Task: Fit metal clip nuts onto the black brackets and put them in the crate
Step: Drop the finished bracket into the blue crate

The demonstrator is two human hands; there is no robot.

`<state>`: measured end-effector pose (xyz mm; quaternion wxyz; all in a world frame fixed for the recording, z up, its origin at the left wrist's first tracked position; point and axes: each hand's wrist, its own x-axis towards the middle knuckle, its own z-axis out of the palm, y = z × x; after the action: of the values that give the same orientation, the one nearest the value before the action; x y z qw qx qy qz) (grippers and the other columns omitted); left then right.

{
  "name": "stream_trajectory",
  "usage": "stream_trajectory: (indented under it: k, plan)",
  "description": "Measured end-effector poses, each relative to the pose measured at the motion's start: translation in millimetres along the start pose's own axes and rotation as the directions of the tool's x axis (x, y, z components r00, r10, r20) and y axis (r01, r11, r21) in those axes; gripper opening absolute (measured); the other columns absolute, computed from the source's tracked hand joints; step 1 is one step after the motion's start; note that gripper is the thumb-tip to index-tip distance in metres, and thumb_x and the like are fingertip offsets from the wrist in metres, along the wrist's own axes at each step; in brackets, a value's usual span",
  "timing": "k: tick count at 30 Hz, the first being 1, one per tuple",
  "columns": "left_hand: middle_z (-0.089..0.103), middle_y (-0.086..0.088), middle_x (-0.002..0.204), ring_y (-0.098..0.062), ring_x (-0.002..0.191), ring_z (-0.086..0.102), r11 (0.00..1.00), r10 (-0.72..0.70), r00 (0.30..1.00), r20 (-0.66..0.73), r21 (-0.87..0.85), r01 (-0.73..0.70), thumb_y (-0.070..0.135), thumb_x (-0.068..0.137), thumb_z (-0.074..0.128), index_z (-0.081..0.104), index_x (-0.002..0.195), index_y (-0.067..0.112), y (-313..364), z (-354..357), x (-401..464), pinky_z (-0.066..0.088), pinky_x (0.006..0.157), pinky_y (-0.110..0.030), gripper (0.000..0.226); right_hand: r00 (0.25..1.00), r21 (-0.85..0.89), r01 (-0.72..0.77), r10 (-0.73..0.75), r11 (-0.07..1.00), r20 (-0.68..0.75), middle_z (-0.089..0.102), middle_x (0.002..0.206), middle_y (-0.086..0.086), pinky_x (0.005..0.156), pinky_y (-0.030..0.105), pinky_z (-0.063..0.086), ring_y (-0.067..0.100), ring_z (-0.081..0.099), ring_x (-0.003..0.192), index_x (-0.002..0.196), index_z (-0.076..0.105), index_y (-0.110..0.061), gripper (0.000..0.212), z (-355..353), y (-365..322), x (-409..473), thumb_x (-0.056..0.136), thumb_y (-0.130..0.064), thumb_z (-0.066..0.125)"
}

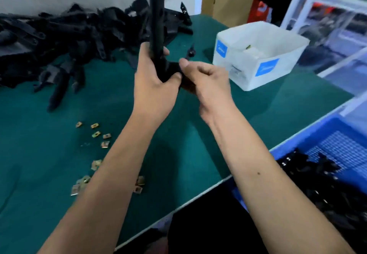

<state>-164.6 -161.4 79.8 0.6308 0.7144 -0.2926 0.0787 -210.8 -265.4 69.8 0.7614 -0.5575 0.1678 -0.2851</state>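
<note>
Upright, the long black bracket (156,15) looks motion-blurred.

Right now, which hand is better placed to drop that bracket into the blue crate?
Right hand: it is nearer the blue crate at lower right. The left hand grips the bracket farther away, on the pile's side.

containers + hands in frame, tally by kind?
Blue crate: 1
White box: 1
Hands: 2, left hand and right hand, both gripping the black bracket
Total: 4
</note>
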Motion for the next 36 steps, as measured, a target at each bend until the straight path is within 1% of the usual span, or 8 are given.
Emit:
stream_trajectory:
  k: [5,11,18,23,28,30,33,36]
  plan:
    - [0.057,0.018,0.086,0.006,0.077,0.056,0.999,0.042,0.944,0.326,-0.045,-0.029,0.009,0.080,0.072,0.051,0.115,0.015,51,128,-22,0.046,0.070,-0.011,0.042,0.944,0.039,0.120,-0.102,0.992,-0.314,0.058,0.070,0.012,0.063,0.029,0.044,0.021,0.050,0.066,0.079,0.069,0.000,0.021,-136,-38,-17,0.097,-0.012,0.069]
    - [0.069,-0.009,0.108,-0.029,0.102,0.065,0.996,0.070,0.688,0.723,-0.018,-0.082,0.011,0.084,0.070,0.054,0.127,0.011,75,258,-102,0.051,0.086,-0.039,0.046,0.773,0.160,0.101,0.024,0.982,-0.634,0.072,0.072,0.005,0.068,0.026,0.055,0.016,0.066,0.067,0.084,0.070,-0.002,0.020,-283,-27,-74,0.101,-0.006,0.061]
    - [0.056,-0.011,0.144,-0.028,0.131,0.055,0.858,-0.464,0.253,0.849,0.361,0.365,0.014,0.080,0.067,0.037,0.152,0.011,-1,309,-201,0.045,0.109,-0.037,0.078,0.315,0.178,-0.404,0.319,0.897,-0.894,0.054,0.051,0.006,0.040,0.021,0.043,0.016,0.048,0.040,0.065,0.060,-0.007,0.034,-387,77,-138,0.090,-0.018,0.080]
    - [0.057,-0.005,0.134,-0.023,0.125,0.056,0.808,-0.548,0.150,0.823,0.475,0.349,0.014,0.079,0.072,0.047,0.147,0.017,-40,312,-229,0.047,0.104,-0.032,0.072,0.158,0.016,-0.838,0.270,0.546,-0.950,0.071,0.095,0.022,0.082,0.041,0.059,0.038,0.070,0.093,0.095,0.073,0.001,0.036,-412,126,-174,0.080,-0.029,0.086]
    - [0.061,-0.003,0.136,-0.019,0.120,0.061,0.872,-0.478,0.278,0.833,0.410,0.268,0.009,0.081,0.066,0.058,0.136,0.022,-35,313,-213,0.049,0.103,-0.031,0.058,0.170,-0.039,-0.837,0.191,0.546,-0.967,0.068,0.083,0.013,0.064,0.032,0.049,0.026,0.057,0.062,0.092,0.074,-0.004,0.015,-409,114,-158,0.085,-0.016,0.069]
    - [0.066,-0.002,0.130,-0.018,0.113,0.065,0.924,-0.377,0.384,0.843,0.313,0.220,0.004,0.081,0.061,0.062,0.130,0.020,-21,313,-200,0.052,0.101,-0.031,0.051,0.222,-0.118,-0.806,0.111,0.580,-0.969,0.070,0.083,0.011,0.073,0.034,0.054,0.031,0.063,0.072,0.096,0.078,-0.012,0.017,-399,101,-145,0.083,-0.014,0.066]
    - [0.071,-0.001,0.117,-0.015,0.098,0.069,0.985,-0.167,0.547,0.821,0.113,0.130,-0.002,0.084,0.058,0.066,0.120,0.015,9,311,-173,0.054,0.096,-0.031,0.041,0.336,-0.345,-0.698,-0.137,0.627,-0.932,0.077,0.098,0.012,0.088,0.038,0.055,0.035,0.071,0.097,0.101,0.078,-0.018,0.019,-374,70,-121,0.086,-0.016,0.066]
    - [0.073,0.006,0.100,-0.004,0.073,0.066,0.997,0.025,0.699,0.715,-0.070,0.035,-0.005,0.081,0.058,0.068,0.110,0.017,43,300,-138,0.054,0.075,-0.020,0.038,0.444,-0.639,-0.477,-0.463,0.603,-0.768,0.077,0.091,0.006,0.080,0.035,0.050,0.032,0.070,0.090,0.095,0.076,-0.017,0.014,-340,31,-96,0.088,-0.020,0.064]
